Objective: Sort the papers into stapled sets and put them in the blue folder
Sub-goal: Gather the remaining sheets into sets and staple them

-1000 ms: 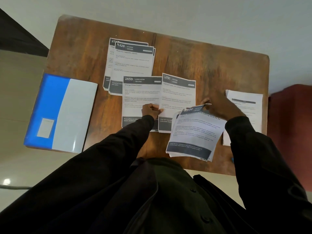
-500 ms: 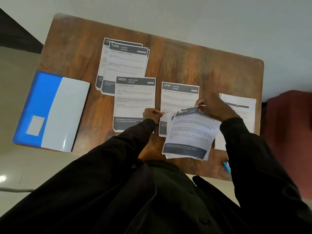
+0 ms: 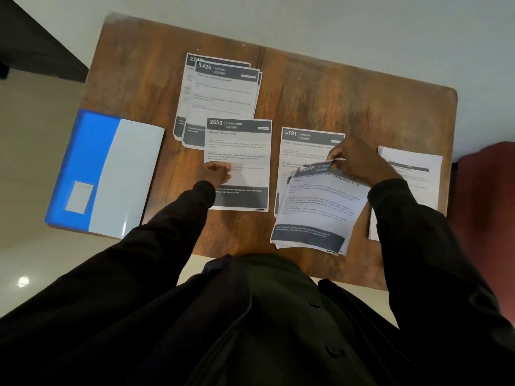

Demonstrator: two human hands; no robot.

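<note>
Black-sleeved right hand (image 3: pixel 356 160): grip pinches the top edge of the paper sheaf (image 3: pixel 320 210), which overlaps sheet 3791 (image 3: pixel 303 146). Left hand (image 3: pixel 216 174) curled on sheet 2659 (image 3: pixel 242 151); grip blurred, cannot tell. Pile 1426 (image 3: pixel 223 93) beyond. Blue folder (image 3: pixel 100 162) lies closed at the left edge of the tabletop (image 3: pixel 348 93).

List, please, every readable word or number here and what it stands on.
"1426 KITCHEN": far top sheet
"2659 LIVING ROOM", "Change Pillow Covers": left sheet, by left hand
"3791 KITCHEN": middle sheet
"KITCHEN": sheaf in right hand; number partly hidden
Body text, blue folder label, right pile: too blurred
</note>
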